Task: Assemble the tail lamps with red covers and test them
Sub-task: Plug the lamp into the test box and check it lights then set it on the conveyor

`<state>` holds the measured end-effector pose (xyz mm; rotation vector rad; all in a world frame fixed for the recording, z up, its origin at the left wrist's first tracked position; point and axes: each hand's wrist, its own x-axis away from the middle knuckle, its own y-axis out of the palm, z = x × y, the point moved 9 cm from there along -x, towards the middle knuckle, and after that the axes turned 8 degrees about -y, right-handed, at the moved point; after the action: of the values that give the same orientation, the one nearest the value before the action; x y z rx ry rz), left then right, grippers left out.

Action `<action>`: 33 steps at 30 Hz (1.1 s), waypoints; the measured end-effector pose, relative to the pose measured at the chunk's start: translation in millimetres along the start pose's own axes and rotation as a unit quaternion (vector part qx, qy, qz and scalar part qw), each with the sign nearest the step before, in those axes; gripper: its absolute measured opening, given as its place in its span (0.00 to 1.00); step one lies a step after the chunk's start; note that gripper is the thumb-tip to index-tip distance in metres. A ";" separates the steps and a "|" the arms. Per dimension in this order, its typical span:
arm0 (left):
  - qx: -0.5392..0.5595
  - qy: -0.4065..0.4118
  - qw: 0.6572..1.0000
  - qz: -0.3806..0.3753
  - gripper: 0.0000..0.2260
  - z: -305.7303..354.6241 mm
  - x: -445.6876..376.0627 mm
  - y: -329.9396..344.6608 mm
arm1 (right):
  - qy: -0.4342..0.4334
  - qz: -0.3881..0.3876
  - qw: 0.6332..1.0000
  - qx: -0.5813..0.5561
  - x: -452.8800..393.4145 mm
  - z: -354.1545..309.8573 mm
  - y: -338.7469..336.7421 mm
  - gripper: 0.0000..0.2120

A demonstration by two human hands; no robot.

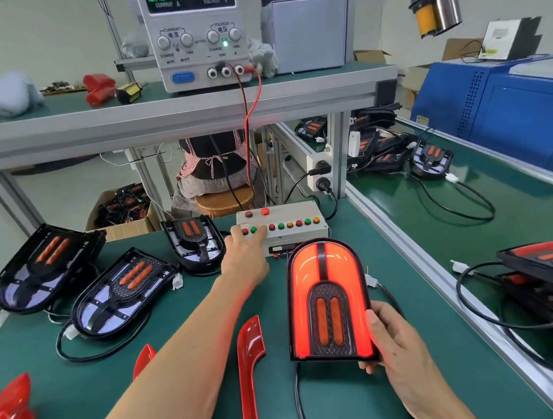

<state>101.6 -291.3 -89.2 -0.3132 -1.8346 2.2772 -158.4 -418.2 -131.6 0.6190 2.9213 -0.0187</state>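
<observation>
Our right hand (391, 341) grips one lit lamp (328, 301), our left hand (246, 247) presses the box (282, 227) with fingers extended, and three uncovered lamps (124, 292) lie left.

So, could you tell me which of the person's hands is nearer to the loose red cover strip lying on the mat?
Right. The right hand grips the lit tail lamp just right of the red cover strip; the left hand reaches far ahead to the button box.
</observation>
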 end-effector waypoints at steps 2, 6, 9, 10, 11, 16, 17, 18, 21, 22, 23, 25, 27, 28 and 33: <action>-0.002 -0.003 1.000 -0.001 0.33 0.0 -0.4 -0.4 | -0.001 -0.003 1.000 0.001 -0.1 -0.3 0.8 0.11; -0.003 -0.005 1.000 -0.004 0.33 -0.8 0.6 0.8 | -0.002 -0.001 1.000 0.007 -0.2 1.3 -0.6 0.11; -0.005 -0.006 1.000 -0.006 0.34 -0.2 2.2 -1.2 | -0.001 0.000 1.000 0.006 0.3 2.1 -1.0 0.12; -0.007 -0.008 1.000 -0.002 0.34 0.6 4.1 -1.6 | -0.003 0.000 1.000 0.007 0.1 1.8 -1.2 0.13; -0.008 -0.014 1.000 0.012 0.34 1.4 7.6 -2.5 | -0.004 -0.002 1.000 0.008 0.2 1.8 -1.0 0.13; -0.011 0.015 0.990 0.142 0.28 27.7 28.8 -13.6 | -0.003 0.002 1.000 -0.001 -0.1 2.7 -1.1 0.13; -0.011 0.042 0.989 0.142 0.27 36.4 28.7 -11.1 | -0.004 0.004 1.000 -0.002 -0.1 2.9 -1.5 0.13; -0.010 0.072 0.988 0.134 0.28 44.8 27.1 -7.9 | -0.005 0.006 1.000 -0.003 -0.3 2.9 -2.0 0.13; -0.007 0.138 0.986 0.093 0.32 63.7 20.6 0.2 | -0.005 0.011 1.000 -0.005 -0.9 3.3 -3.4 0.13; -0.012 0.148 0.986 0.081 0.31 68.2 17.9 1.4 | -0.006 0.011 1.000 -0.005 -1.1 3.5 -3.3 0.13; -0.021 0.153 0.985 0.071 0.30 71.8 15.2 2.0 | -0.007 0.011 1.000 -0.005 -1.2 3.6 -3.3 0.14; -0.041 0.156 0.986 0.050 0.29 76.1 8.5 2.7 | -0.008 0.010 1.000 -0.007 -1.5 4.2 -3.6 0.14; -0.062 0.154 0.986 0.034 0.29 77.8 2.5 4.0 | -0.009 0.005 1.000 -0.005 -1.6 4.5 -3.3 0.15; -0.070 0.151 0.986 0.030 0.30 77.9 0.3 4.6 | -0.009 0.004 1.000 -0.004 -1.5 4.5 -3.2 0.15; -0.096 0.133 0.986 0.019 0.33 79.3 -3.2 7.3 | -0.008 0.006 1.000 -0.003 -1.2 3.4 -3.3 0.15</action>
<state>81.6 -367.9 -79.8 -0.6546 -1.9190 1.9705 -158.1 -421.8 -134.9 0.6319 2.9006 -0.0141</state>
